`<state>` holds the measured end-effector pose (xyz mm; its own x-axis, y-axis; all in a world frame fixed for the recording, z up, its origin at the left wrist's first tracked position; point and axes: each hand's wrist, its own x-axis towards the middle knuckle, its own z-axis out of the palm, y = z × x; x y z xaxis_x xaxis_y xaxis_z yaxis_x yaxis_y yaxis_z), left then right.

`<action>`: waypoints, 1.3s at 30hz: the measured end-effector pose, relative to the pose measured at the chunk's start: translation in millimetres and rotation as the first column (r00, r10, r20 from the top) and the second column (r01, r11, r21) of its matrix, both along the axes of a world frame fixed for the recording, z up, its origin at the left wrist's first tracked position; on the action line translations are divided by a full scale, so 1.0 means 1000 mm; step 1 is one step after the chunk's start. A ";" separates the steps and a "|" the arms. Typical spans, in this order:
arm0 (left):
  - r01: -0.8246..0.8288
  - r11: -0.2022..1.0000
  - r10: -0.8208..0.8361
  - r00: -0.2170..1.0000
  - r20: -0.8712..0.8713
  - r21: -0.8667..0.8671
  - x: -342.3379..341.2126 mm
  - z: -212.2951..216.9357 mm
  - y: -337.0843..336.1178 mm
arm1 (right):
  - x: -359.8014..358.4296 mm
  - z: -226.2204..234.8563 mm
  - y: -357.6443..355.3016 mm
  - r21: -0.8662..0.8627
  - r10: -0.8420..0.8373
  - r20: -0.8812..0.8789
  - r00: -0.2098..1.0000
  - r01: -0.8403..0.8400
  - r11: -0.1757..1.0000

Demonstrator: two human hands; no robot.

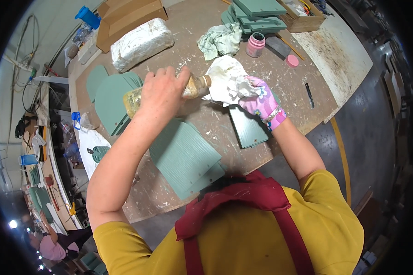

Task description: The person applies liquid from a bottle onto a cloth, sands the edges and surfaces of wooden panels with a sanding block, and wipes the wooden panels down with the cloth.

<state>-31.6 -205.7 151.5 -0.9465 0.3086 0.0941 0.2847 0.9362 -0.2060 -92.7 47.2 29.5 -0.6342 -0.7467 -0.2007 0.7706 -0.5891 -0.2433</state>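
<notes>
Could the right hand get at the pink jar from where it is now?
Probably yes: the pink jar stands uncovered just beyond the right hand, with bare table between, but that hand's grip is full of white cloth.

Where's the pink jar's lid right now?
In the head view, the pink lid lies on the table, far right side, just right of the open pink jar, beyond the gloved right hand.

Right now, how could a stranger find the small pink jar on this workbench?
Start at the stack of green boards on the far edge of the brown workbench. Just in front of it, right of a crumpled pale green rag, stands the pink jar. It is open, dark inside; its pink lid lies apart.
</notes>
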 end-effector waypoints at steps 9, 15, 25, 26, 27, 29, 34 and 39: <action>-0.092 0.919 0.067 0.995 0.077 0.384 -0.042 -0.010 0.004 | -0.025 0.053 -0.027 0.048 -0.106 -0.087 0.990 0.111 0.993; -0.105 0.520 0.211 0.977 -0.008 0.848 -0.079 -0.072 -0.028 | -0.042 0.026 -0.030 0.342 0.009 -0.847 0.531 0.532 0.775; -0.294 0.309 0.387 0.908 0.163 0.905 0.015 -0.062 -0.014 | 0.014 -0.012 0.037 0.527 0.262 -0.765 0.588 0.337 0.780; 0.030 0.484 0.269 0.946 -0.181 0.875 0.058 -0.082 -0.008 | 0.070 0.048 -0.016 0.589 0.295 -0.806 0.514 0.746 0.309; 0.067 0.509 0.103 0.985 -0.138 0.858 0.102 -0.084 0.004 | 0.055 0.046 0.001 0.674 0.232 -0.713 0.662 0.554 0.489; -0.036 0.652 -0.052 0.994 0.092 0.758 0.176 -0.085 0.034 | 0.046 0.044 0.011 0.723 0.344 -0.624 0.701 0.352 0.595; 0.012 0.842 0.035 0.996 -0.077 0.540 0.209 -0.112 0.059 | 0.076 0.043 -0.080 0.451 0.677 -0.447 -0.585 0.506 0.735; 0.004 0.761 0.055 0.996 -0.072 0.649 0.212 -0.119 0.052 | 0.047 0.039 -0.153 0.301 0.548 -0.673 -0.497 0.493 0.816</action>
